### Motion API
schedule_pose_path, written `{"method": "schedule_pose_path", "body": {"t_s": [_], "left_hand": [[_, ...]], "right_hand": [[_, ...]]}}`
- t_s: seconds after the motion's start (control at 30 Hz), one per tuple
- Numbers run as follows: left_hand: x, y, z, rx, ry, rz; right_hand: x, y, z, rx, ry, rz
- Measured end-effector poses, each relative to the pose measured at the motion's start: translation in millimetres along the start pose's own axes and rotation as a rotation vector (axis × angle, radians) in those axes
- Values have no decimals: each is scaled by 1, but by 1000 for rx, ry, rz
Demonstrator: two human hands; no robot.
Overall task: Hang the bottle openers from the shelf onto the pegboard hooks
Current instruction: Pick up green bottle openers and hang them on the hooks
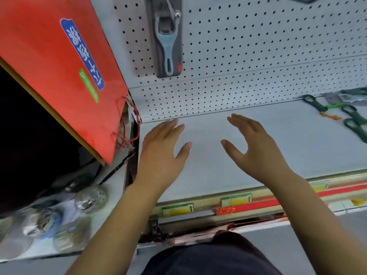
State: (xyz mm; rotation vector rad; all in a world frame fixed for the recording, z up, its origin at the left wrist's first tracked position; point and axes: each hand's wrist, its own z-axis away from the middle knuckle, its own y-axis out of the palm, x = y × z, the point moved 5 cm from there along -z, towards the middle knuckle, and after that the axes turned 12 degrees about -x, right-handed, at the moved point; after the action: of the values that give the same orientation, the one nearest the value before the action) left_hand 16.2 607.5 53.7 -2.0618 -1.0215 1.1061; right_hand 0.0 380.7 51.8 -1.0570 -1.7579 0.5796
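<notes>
Several dark green bottle openers [352,118] lie on the white shelf [297,139] at the far right, near a grey-handled one [345,98]. A blue-grey opener on a dark card [166,38] hangs on the white pegboard [258,46] above. My left hand [161,153] and my right hand [256,147] hover over the bare left part of the shelf, palms down, fingers apart, holding nothing. Both hands are well left of the loose openers.
A red paper bag [59,72] with a blue label leans at the left, beside the pegboard. Clear glass jars [89,199] stand on a lower surface at the bottom left. Price tags [236,199] run along the shelf's front rail.
</notes>
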Motion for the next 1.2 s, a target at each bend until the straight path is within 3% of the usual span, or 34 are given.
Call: {"method": "schedule_pose_path", "body": {"t_s": [0.27, 0.63, 1.0, 1.2], "left_hand": [[-32, 52, 52, 259, -41, 6], [-175, 146, 82, 468, 14, 34], [-328, 250, 101, 463, -54, 36], [-367, 274, 93, 453, -46, 44]], "right_hand": [[-79, -4, 79, 140, 267, 24], [-216, -94, 135, 119, 398, 32], [-378, -208, 163, 140, 416, 124], [-431, -230, 141, 118, 431, 112]]}}
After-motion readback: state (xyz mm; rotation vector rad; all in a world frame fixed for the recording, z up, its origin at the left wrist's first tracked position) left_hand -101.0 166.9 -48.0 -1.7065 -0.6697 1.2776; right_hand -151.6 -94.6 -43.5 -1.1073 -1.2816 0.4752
